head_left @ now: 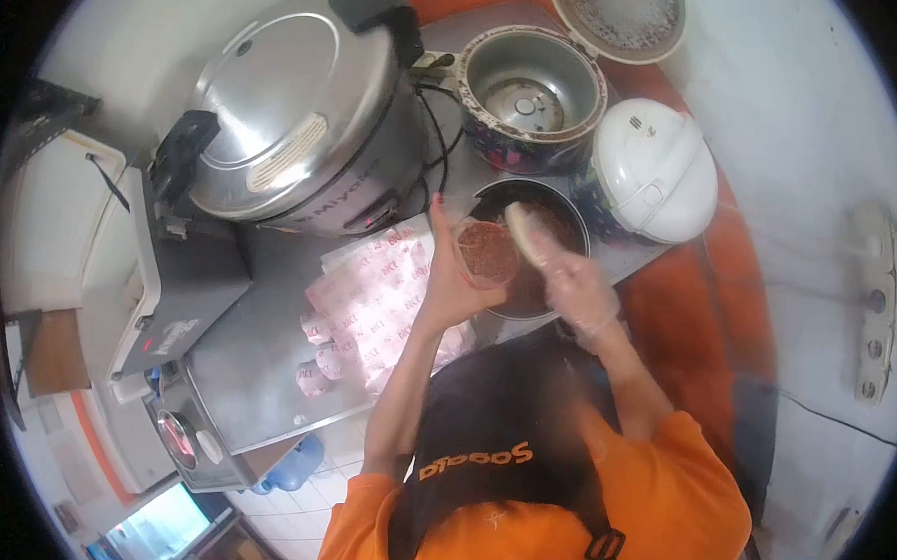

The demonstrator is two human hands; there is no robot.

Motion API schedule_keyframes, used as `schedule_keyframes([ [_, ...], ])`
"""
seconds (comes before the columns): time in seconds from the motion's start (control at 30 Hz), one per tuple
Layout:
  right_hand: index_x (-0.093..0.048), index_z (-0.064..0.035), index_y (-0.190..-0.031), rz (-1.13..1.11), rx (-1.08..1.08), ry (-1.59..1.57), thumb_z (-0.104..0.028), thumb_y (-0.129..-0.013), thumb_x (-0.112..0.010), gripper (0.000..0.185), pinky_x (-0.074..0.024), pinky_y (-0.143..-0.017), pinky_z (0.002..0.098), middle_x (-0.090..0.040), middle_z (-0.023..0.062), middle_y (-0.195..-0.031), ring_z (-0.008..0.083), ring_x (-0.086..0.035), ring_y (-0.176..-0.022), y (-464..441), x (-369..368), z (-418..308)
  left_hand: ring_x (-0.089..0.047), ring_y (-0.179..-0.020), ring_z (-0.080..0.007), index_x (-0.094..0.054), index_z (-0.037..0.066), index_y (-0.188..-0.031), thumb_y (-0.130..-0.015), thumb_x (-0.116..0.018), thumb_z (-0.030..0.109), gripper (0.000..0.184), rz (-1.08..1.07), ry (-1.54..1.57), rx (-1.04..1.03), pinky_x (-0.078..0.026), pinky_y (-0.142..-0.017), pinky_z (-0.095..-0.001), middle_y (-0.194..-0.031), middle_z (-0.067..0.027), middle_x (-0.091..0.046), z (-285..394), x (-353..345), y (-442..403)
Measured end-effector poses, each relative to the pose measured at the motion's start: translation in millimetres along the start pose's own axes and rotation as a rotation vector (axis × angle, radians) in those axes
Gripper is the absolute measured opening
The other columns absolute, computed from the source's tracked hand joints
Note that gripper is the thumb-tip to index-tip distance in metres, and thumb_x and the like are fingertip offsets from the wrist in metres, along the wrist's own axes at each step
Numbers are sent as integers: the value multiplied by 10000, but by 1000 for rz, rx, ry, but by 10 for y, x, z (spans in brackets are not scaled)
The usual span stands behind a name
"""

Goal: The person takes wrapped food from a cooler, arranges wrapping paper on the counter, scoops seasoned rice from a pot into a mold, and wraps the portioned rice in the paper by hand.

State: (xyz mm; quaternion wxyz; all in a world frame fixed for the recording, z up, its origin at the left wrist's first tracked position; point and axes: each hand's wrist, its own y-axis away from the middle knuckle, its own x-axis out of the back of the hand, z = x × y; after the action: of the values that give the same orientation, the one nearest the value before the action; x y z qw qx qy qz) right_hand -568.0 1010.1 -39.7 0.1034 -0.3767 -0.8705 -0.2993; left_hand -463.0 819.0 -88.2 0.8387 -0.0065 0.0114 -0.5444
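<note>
My left hand [452, 288] is wrapped round a small round cup [488, 255] filled with a reddish-brown, grainy food that looks like rice. In a clear plastic glove, my right hand [581, 292] grips a pale rice paddle [533, 236], its blade beside the cup's rim. Both are over a dark round pot [583, 219] holding more of the same food. Left of the pot, pink-printed wrapping papers [374, 298] lie in a spread stack, with small wrapped bundles [315, 378] at their edge.
A large steel rice cooker [301, 106] stands behind the papers. An uncovered rice cooker [530, 86] with a stained rim and a white-lidded cooker [654, 171] stand behind the pot. A dark grey box [193, 281] borders the steel counter [243, 389] on the left.
</note>
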Motion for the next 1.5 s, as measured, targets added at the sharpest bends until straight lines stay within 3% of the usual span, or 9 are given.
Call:
schedule_keyframes([
  [0.3, -771, -38, -1145, 448, 670, 745, -350, -1060, -518, 411, -558, -781, 520, -737, 228, -917, 414, -705, -811, -273, -209, -4, -599, -1292, -276, 180, 119, -1645, -602, -967, 63, 1551, 191, 1, -91, -488, -1108, -420, -1420, -187, -539, 6, 247, 515],
  [0.37, -709, -19, -1232, 47, 555, 294, -391, -1077, -480, 463, -557, -836, 487, -720, 197, -1182, 339, -712, -1007, -281, -467, 157, -587, -1308, -284, 178, 105, -1643, -589, -998, 99, 1580, 270, 30, -109, -481, -1117, -422, -1455, -193, -504, 50, 249, 668],
  [0.43, -640, -53, -1327, -263, -36, -609, -422, -1081, -459, 478, -578, -884, 459, -691, 146, -1287, 305, -697, -1085, -310, -1087, 273, -575, -1324, -295, 181, 91, -1640, -573, -1024, 133, 1611, 352, 6, -98, -476, -1122, -422, -1487, -196, -469, 114, 292, 803],
  [0.53, -603, -77, -1369, -526, 6, -1074, -460, -1068, -474, 505, -595, -923, 451, -678, 119, -1299, 279, -690, -1105, -28, -1470, -183, -530, -1391, -340, 191, 74, -1632, -570, -1040, 308, 1642, 372, -396, -25, -435, -1154, -439, -1591, -276, -366, -41, 550, 1126],
  [0.63, -571, -95, -1406, -750, -248, -1230, -483, -1048, -506, 532, -602, -955, 445, -676, 108, -1281, 262, -675, -1141, -367, -1899, -28, -516, -1418, -339, -116, 55, -1644, -770, -921, 344, 1223, 434, -325, 229, -421, -1150, -471, -1533, -281, -493, -57, 874, 1606],
  [0.8, -574, -96, -1427, -371, 547, 101, -456, -962, -664, 595, -560, -947, 466, -629, 142, -1348, 297, -651, -1152, -451, -2510, 3, -571, -1364, -347, -637, 2, -1358, -953, -682, 105, 420, 471, -361, 564, -438, -1129, -480, -1389, -221, -650, -889, 1271, 2357],
  [0.87, -577, -123, -1435, -286, 886, 713, -468, -938, -684, 614, -516, -1006, 503, -604, 171, -1373, 341, -617, -1197, -558, -2869, 271, -579, -1327, -395, -687, -10, -1243, -923, -665, 62, 329, 459, -636, 343, -441, -1126, -491, -1354, -237, -657, -1207, 1300, 2462],
  [1.17, -563, -141, -1454, -303, 799, 678, -528, -833, -773, 761, -468, -1081, 477, -606, 198, -1354, 395, -576, -1247, -335, -2812, -16, -518, -1341, -443, -674, 12, -1087, -865, -724, 134, 259, 274, -805, 128, -413, -1151, -517, -1246, -207, -657, -1133, 1396, 2555],
  [1.5, -538, -71, -1431, -350, 181, -963, -438, -1053, -543, 528, -503, -1104, 452, -608, 111, -1413, 259, -568, -1321, -112, -1954, -490, -561, -1297, -421, -662, 93, -1200, -872, -728, 157, 340, 51, -877, 177, -440, -1137, -506, -1326, -214, -637, -1196, 1458, 2647],
])
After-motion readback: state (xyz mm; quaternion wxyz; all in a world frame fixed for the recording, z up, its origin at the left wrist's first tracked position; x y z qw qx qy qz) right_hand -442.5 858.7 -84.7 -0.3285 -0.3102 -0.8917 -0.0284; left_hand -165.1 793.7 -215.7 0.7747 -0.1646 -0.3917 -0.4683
